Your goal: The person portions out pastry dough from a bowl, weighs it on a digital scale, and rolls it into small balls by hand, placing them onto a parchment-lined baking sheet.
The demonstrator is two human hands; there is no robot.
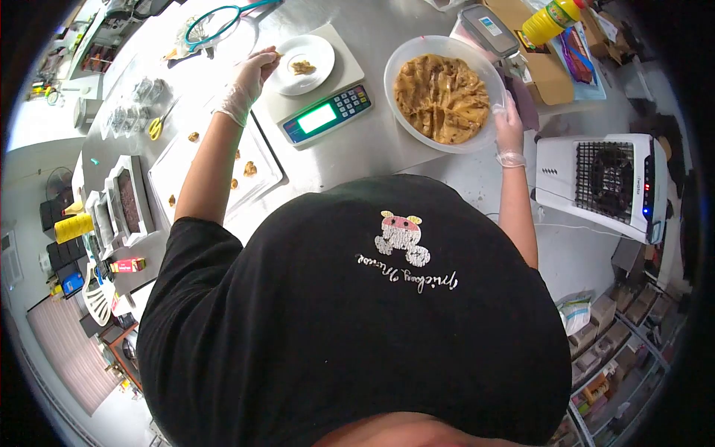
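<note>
My left hand (252,78), in a clear glove, is at the left edge of a white plate (320,51), its fingers pinched together; whether they hold dough is too small to tell. A small lump of dough (303,68) lies on the plate, which rests on a digital scale (350,67) with a lit green display. My right hand (509,128), also gloved, grips the right rim of a large round bowl (398,123) of brown-flecked dough (441,97). Left of the scale, a lined tray (261,177) bears several small dough pieces (250,169), partly hidden by my left arm.
Yellow scissors (156,129) and clear plastic packaging (136,108) lie left of the tray. A teal-rimmed strainer (216,28) is at the back. Behind the bowl stand a lidded container (488,31), a cardboard box (547,77) and a yellow bottle (551,24).
</note>
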